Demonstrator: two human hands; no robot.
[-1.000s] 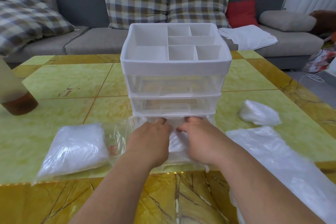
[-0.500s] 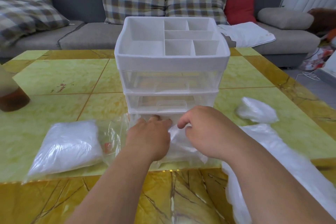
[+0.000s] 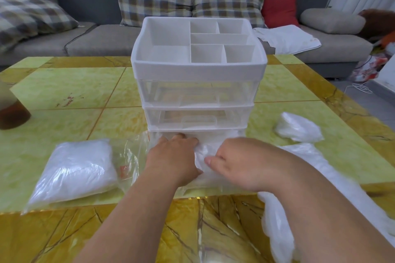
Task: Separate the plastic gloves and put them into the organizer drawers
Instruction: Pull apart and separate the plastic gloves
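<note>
Three drawers stack in the organizer [image 3: 198, 66] on the table [image 3: 64, 92]. Only the bottom drawer [image 3: 205, 188] is pulled out toward us, and it is heaped with plastic gloves [image 3: 202, 151].

The biggest risk, we judge, is that pressing down on the extended drawer could tip the light organizer or drag it forward. Next, the slippery heap may spring back up and snag on the frame when the drawer is pushed in. A smaller risk is that the bag of gloves [image 3: 74, 168] and the little wad [image 3: 298, 127], both lying apart on the table, get left unsorted.

Our left hand [image 3: 173, 160] presses the heap with its fingers laid flat. The right hand [image 3: 241, 164] sets its thumb against the gloves. Its fingers are hidden, so we cannot tell whether it pinches.

Half a second ago the right hand was raised above the drawer, and it has since dropped onto the heap. The left hand has hardly shifted.
</note>
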